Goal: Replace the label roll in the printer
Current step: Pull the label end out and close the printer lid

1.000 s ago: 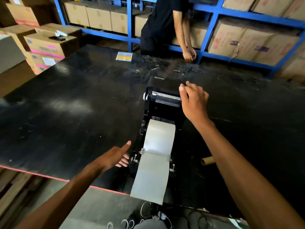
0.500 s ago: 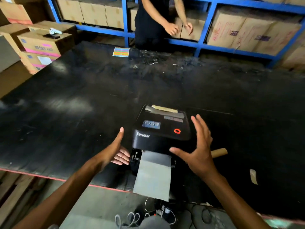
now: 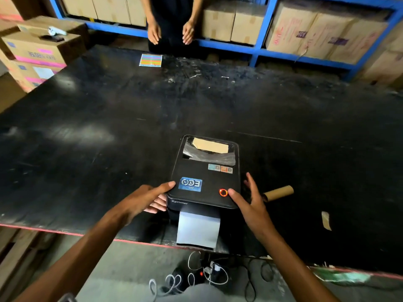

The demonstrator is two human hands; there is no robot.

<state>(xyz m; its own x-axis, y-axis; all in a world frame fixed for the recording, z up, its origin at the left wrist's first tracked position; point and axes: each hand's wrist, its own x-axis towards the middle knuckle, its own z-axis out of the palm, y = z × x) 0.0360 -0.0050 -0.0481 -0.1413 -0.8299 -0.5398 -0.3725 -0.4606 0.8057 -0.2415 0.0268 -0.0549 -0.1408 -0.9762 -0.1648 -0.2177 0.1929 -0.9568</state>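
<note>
While seen from the head cam: printer [image 3: 205,177] sits on black tabletop [image 3: 109,118], near the front edge, lid closed. Long axis runs front to back, tilted slightly; front face with "Xprinter" lettering points toward the wearer. Label strip [image 3: 197,229] hangs out of the front slot, drooping over the tabletop edge. Lid window at the far end shows a brown piece inside, can't tell what exactly. Blue sticker [image 3: 191,184] on lid, glowing orange ring button [image 3: 222,192] at the near-right corner.

Left hand [image 3: 144,200] at the printer's near-left corner: thumb on the lid edge, fingers curled beneath along the side. Loosely spread, touching but not clamped on anything.

Right hand [image 3: 250,201] at the near-right corner: fingers splayed wide, thumb tip just beside the orange button, other fingers up alongside the right side. Can't tell if they touch the casing. Holding nothing.

Empty cardboard core [image 3: 279,192] lies on its side just right of the printer, long axis roughly left-right, near the right hand. Small paper scrap [image 3: 326,220] further right. Coloured sheet [image 3: 151,60] at the far side, well apart.

Second person [image 3: 170,27] stands across the tabletop, hands down and open. Cardboard boxes [image 3: 37,51] stacked far left, more on blue shelving [image 3: 259,35] behind. Cables [image 3: 196,277] on the floor below the front edge.
</note>
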